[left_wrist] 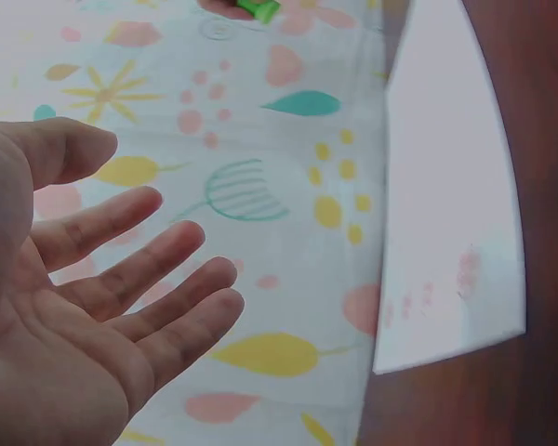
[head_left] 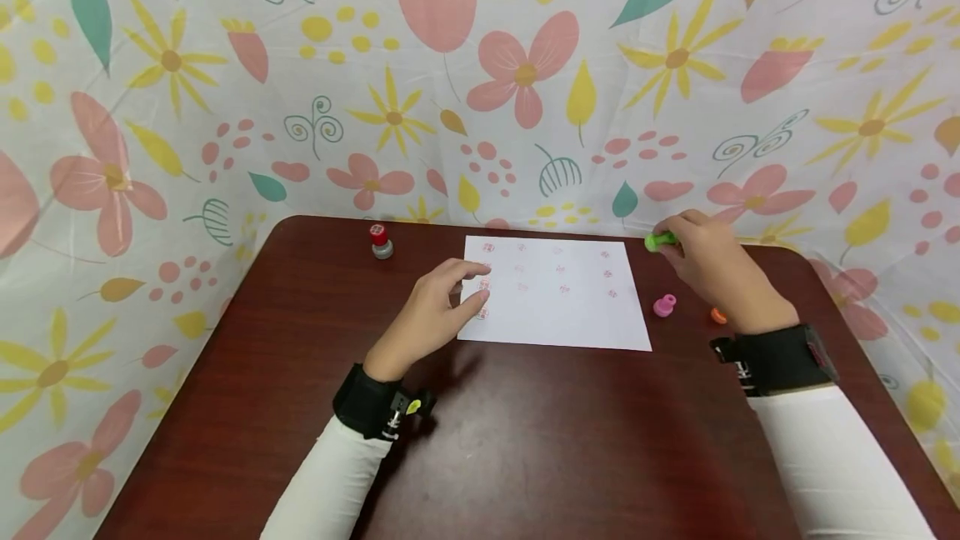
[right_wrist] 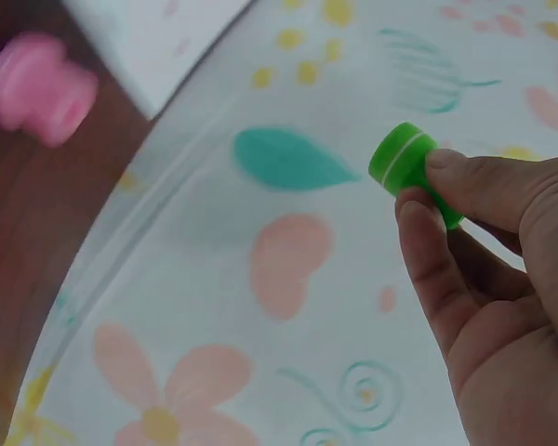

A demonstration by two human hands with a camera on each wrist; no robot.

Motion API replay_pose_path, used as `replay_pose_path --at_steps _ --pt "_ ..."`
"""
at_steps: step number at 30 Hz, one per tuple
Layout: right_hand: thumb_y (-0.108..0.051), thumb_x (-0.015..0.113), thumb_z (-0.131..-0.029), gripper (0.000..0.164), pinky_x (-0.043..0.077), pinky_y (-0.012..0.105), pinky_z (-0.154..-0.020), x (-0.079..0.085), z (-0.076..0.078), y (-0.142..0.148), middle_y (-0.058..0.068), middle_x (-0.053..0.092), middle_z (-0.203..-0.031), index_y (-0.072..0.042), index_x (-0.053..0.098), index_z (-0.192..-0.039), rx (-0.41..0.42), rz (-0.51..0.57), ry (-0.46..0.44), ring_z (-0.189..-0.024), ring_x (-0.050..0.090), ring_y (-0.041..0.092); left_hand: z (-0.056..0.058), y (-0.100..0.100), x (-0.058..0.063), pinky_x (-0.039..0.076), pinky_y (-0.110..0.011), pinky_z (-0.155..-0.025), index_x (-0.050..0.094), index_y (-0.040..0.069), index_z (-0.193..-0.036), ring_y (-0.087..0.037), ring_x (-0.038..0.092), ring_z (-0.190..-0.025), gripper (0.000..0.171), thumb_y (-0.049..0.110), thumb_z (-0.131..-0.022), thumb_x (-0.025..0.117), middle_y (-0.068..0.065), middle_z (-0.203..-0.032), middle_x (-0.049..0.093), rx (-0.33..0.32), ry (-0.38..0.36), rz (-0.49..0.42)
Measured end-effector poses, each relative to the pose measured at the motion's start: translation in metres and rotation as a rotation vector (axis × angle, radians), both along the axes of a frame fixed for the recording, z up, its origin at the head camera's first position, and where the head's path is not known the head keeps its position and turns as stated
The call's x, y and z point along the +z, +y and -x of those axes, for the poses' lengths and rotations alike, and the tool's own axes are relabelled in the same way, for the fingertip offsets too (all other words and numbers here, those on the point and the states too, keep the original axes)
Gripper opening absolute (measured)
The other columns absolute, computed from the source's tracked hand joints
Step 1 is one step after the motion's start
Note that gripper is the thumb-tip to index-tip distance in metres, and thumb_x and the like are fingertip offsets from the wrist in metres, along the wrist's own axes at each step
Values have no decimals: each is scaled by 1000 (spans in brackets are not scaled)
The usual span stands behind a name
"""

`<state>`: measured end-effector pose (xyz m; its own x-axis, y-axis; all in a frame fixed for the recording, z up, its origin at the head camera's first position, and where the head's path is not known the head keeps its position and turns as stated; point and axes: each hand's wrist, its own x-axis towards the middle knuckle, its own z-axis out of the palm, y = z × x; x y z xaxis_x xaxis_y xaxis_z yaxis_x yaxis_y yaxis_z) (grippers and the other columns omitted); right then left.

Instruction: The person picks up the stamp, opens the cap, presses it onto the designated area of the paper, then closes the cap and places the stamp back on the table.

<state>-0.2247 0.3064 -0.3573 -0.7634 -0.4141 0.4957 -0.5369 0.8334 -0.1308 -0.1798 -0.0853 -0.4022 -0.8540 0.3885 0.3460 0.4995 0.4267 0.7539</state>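
Observation:
A small green stamp point(right_wrist: 405, 160) is pinched between the thumb and fingers of my right hand point(head_left: 708, 265), above the table's far right part. My left hand point(head_left: 429, 308) hovers at the left edge of a white sheet of paper point(head_left: 555, 327), its fingers loosely bent and nothing between them; the left wrist view shows the palm and spread fingers. Rows of small red stamp prints point(head_left: 564, 288) mark the paper. To the right of the sheet stands a pink stamp point(head_left: 664, 305). An orange stamp point(head_left: 718, 316) is partly hidden by the right wrist.
A red and grey stamp point(head_left: 380, 242) stands near the far left of the dark wooden table point(head_left: 517, 440). Behind the table's far edge hangs a white cloth point(head_left: 420, 107) printed with flowers and leaves.

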Motion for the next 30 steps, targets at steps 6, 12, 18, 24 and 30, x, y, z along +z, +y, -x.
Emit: replay_pose_path --at_steps 6,12,18,24,30 --pt "6 82 -83 22 51 33 -66 4 -26 -31 14 67 -94 1 72 -102 -32 105 25 -77 60 24 5 10 13 57 -46 -101 68 10 -129 -25 64 -122 30 13 -100 69 -6 -126 67 -13 -42 -124" --pt "2 81 -86 24 45 12 -74 4 -52 -62 8 71 -101 -5 73 -108 -32 253 36 -85 65 20 6 20 22 59 -38 -99 69 7 -129 -23 67 -117 30 9 -99 70 -7 -125 68 -7 -80 -219" --pt "2 84 -83 30 41 3 -75 9 -69 -87 5 72 -102 -7 75 -110 38 389 57 -84 65 15 3 31 25 59 -37 -97 68 8 -131 -24 69 -116 33 9 -98 70 -7 -129 68 -49 -139 -340" --pt "4 84 -81 33 48 3 -83 12 -79 -105 4 73 -104 -8 75 -110 103 483 43 -84 68 12 -1 41 30 60 -34 -95 66 8 -133 -29 68 -119 35 8 -98 70 -5 -133 67 -96 -149 -430" --pt "5 85 -79 34 51 6 -83 15 -86 -117 4 72 -103 -8 75 -109 165 540 26 -87 68 10 -9 48 32 60 -35 -97 65 5 -135 -30 68 -120 38 5 -97 71 -9 -134 66 -166 -169 -509"
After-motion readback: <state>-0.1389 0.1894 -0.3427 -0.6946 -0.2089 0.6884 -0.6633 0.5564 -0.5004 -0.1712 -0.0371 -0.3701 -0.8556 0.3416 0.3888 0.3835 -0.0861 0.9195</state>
